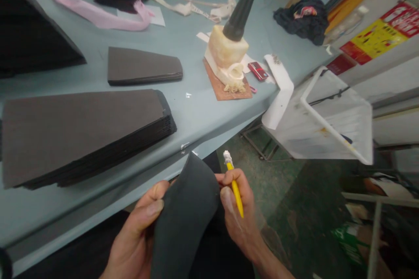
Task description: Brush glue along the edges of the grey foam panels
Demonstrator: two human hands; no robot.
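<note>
Spreading across most of the view, the pale blue counter [199,117] runs away from the person, with a green floor [281,183] below it and a white metal-framed panel [330,130] tilted just beside its edge. On the counter lies a thick stack of dark foam sheets [81,135], tapered and slightly fanned at one side, with a thinner stack of dark foam sheets [144,66] farther along. A curved dark foam sheet [185,222] is off the counter altogether, held up near its edge and bowing between the hands. The left hand [137,235] is closed firmly on that sheet, while the right hand [235,213] is curled shut and sits against the sheet's other edge — whether it grips the sheet too, you cannot tell. Past them, a cream foam block [227,48] stands on a brown board [225,89], a dark tapered cone [244,4] rising from its top. A small red object [258,71] lies just beside the board. Smallest of all, a yellow pen [235,194] sits in the right hand's fingers — its white-capped end points up.
</note>
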